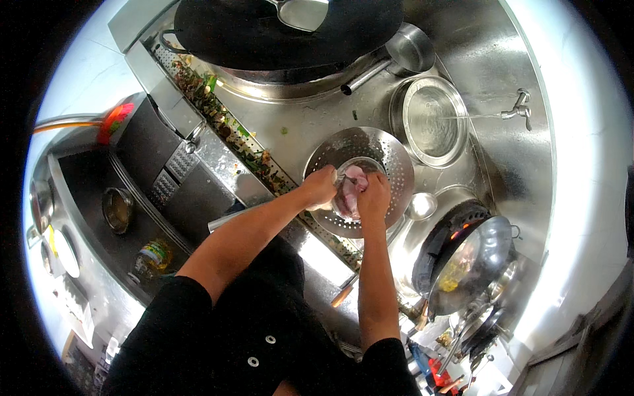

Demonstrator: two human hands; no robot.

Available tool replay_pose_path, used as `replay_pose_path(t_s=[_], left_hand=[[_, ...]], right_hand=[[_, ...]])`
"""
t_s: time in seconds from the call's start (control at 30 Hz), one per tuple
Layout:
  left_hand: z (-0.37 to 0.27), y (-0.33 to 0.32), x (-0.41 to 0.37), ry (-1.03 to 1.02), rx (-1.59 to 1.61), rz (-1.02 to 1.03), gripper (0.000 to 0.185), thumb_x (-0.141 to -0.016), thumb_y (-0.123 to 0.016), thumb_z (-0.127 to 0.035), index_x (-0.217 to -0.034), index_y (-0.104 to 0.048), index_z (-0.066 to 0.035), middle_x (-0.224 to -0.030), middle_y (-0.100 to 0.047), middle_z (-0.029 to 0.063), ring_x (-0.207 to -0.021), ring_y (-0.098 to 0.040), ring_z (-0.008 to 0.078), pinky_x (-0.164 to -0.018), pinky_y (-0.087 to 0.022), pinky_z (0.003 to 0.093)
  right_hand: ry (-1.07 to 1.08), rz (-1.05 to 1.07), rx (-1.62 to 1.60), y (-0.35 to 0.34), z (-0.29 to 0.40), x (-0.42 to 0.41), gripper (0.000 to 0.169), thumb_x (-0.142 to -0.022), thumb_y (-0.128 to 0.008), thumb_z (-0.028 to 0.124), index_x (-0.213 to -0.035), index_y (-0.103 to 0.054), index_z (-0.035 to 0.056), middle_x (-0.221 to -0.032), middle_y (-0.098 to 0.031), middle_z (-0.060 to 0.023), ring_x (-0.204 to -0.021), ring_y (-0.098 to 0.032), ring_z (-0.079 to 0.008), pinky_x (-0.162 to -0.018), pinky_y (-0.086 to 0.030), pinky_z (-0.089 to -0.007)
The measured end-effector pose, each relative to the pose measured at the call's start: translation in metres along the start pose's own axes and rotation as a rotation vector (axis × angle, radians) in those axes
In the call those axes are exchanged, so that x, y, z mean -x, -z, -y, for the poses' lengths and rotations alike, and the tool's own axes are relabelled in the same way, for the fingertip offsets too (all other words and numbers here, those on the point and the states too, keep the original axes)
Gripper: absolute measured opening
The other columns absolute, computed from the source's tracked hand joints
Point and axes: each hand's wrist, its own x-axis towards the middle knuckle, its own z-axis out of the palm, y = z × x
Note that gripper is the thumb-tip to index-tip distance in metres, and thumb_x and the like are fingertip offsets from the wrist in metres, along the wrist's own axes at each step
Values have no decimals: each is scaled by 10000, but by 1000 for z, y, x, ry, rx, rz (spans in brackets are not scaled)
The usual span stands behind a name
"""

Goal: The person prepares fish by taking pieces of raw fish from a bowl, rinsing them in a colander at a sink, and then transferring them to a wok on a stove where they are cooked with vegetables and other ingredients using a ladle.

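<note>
Several pieces of pale pink raw meat or fish (350, 193) lie in a round, thin-rimmed container (364, 161), above a perforated steel strainer (398, 198). My left hand (321, 188) grips the container's left side, with something pale and soft-looking below the fingers. At the opposite side, my right hand (375, 195) has its fingers closed on the meat's edge and hides part of the rim. What supports the strainer from below is mostly hidden. Just right of it rests a steel ladle bowl (422, 206).
Water runs from a wall tap (517, 111) into a steel basin (436, 123). A large black wok (297, 44) holds a spatula (303, 14) at the top. Flames glow under a tilted wok (470, 272) at lower right. Food scraps fill a perforated gutter (223, 116).
</note>
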Motion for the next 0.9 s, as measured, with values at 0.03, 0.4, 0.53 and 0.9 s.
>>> replay_pose_path(t_s=[0.03, 0.4, 0.53, 0.9], left_hand=[[-2, 1, 2, 7, -7, 8, 359, -808, -569, -71, -1146, -517, 39, -1068, -612, 325, -1042, -592, 466, -878, -462, 493], [-10, 7, 5, -6, -13, 22, 423, -791, -671, -156, -1116, -514, 66, -1052, -626, 308, -1025, -610, 454, -859, -481, 475], [-7, 5, 1, -3, 1, 69, 416, -775, -662, -135, -1120, -516, 44, -1066, -623, 290, -1028, -605, 454, -871, -479, 475], [-1, -5, 4, 27, -6, 13, 417, -758, -688, -155, -1093, -523, 31, -1030, -625, 272, -995, -610, 449, -849, -476, 494]], right_hand=[[74, -52, 46, -2, -4, 8, 264, -731, -696, 100, -988, -648, 67, -1010, -628, -159, -1014, -589, -380, -831, -493, -484], [-21, 194, -109, -4, -28, 4, 434, -699, -669, 66, -1130, -648, 112, -1091, -614, -214, -1066, -579, -402, -886, -488, -455], [167, 55, 45, -20, -4, 20, 523, -714, -628, 19, -1226, -567, 106, -1092, -598, -225, -1047, -533, -517, -801, -484, -523], [311, -73, 192, 0, 6, 30, 366, -762, -618, 83, -1128, -628, 69, -1094, -592, -221, -905, -579, -454, -793, -471, -480]])
